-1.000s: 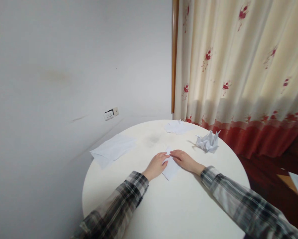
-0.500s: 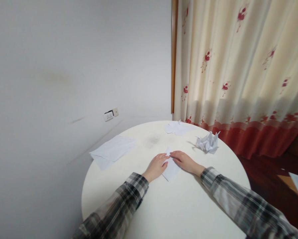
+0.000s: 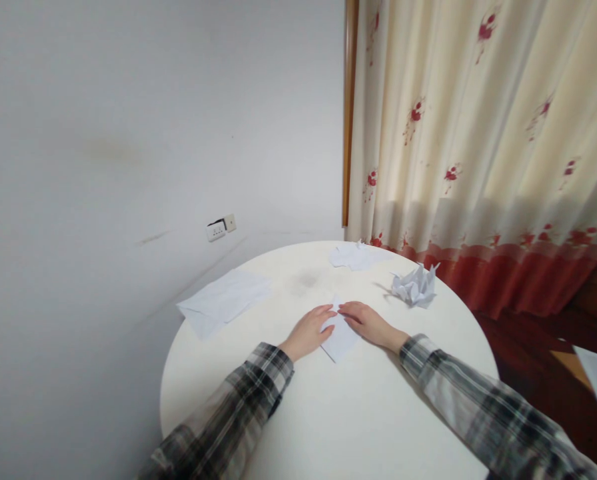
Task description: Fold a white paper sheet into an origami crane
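A small piece of folded white paper [image 3: 339,343] lies on the round white table [image 3: 358,420], one corner pointing away from me. My left hand [image 3: 309,331] holds its left edge, fingers near the far corner and the thumb lower on the sheet. From the other side, my right hand [image 3: 367,322] has its bent fingertips pressed on the paper near the same corner, closed over the right edge. Both sets of fingertips nearly meet, and they hide part of the upper paper.
Folded paper cranes [image 3: 416,287] are clustered at the table's right. Flat white sheets [image 3: 228,300] lie at the left edge. More paper [image 3: 356,256] rests at the far edge. A wall with a socket [image 3: 216,231] stands behind; a flowered curtain [image 3: 458,133] hangs at right.
My left hand has shifted slightly left on the paper. My right hand stays almost where it was. The view has moved a little.
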The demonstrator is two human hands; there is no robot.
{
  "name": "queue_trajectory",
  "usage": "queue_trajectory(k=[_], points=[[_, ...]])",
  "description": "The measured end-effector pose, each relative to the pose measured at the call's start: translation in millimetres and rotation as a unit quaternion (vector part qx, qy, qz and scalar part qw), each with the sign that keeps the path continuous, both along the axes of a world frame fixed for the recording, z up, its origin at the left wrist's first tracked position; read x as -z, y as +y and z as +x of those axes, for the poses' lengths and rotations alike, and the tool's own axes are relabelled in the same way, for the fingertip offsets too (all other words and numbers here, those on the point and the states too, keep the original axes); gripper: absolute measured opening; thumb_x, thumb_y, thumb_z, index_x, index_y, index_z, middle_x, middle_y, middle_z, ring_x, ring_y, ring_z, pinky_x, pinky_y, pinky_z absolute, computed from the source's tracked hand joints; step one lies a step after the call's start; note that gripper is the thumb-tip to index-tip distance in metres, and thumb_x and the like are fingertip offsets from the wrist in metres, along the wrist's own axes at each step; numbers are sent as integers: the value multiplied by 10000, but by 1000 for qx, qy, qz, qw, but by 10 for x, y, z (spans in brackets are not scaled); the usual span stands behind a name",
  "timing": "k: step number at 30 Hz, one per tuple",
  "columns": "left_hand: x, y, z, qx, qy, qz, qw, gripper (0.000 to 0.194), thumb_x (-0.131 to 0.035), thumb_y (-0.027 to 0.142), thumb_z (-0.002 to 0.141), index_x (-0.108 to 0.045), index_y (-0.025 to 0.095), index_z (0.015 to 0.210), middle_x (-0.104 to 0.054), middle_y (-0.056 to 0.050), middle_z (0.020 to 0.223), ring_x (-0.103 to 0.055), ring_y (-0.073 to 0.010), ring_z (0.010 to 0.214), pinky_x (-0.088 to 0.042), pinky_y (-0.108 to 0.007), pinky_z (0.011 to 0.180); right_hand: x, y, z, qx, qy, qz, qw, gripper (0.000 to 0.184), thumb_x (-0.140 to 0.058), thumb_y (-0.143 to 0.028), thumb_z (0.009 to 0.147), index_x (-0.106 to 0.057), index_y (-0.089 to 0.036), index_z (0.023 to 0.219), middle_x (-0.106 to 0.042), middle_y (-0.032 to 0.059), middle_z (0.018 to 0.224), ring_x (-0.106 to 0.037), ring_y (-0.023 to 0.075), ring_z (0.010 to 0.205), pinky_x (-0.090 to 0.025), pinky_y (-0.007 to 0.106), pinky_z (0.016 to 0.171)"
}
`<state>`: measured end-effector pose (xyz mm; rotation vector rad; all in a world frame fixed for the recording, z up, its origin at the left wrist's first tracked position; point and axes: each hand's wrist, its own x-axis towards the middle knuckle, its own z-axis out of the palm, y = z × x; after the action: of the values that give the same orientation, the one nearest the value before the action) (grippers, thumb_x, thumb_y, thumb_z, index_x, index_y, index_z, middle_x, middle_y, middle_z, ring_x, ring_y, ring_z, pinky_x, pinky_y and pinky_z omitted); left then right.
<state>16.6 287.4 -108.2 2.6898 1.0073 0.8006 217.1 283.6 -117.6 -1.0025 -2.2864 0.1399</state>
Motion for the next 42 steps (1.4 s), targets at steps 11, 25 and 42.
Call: queue_trajectory(k=[11, 25, 42], points=[[-177, -30, -134, 132, 61, -117, 983, 709, -665, 443, 606, -407, 199, 1220, -414, -72, 1269, -362, -198, 1170, -252, -321, 1004, -24, -50, 26, -22, 35, -8, 999, 280, -403, -155, 817, -552, -170, 1054, -586, 65, 1042, -510, 152, 979, -392, 310, 889], [-243, -82, -108, 147, 56, -110, 981, 656, -620, 463, 658, -421, 173, 1212, -404, -89, 1274, -359, -180, 1174, -236, -305, 1010, -78, -88, 41, -16, 28, -27, 999, 276, -391, -178, 828, -552, -168, 1051, -587, 71, 1037, -502, 159, 996, -387, 320, 898], [-281, -151, -22, 4, -35, -148, 988, 469, -195, 404, 894, -602, 174, 938, -640, -15, 941, -569, -162, 855, -412, -261, 810, -238, -197, 51, -56, -3, -55, 997, 419, -318, -413, 860, -497, -148, 1130, -532, 99, 1130, -437, 206, 1080, -328, 370, 937]])
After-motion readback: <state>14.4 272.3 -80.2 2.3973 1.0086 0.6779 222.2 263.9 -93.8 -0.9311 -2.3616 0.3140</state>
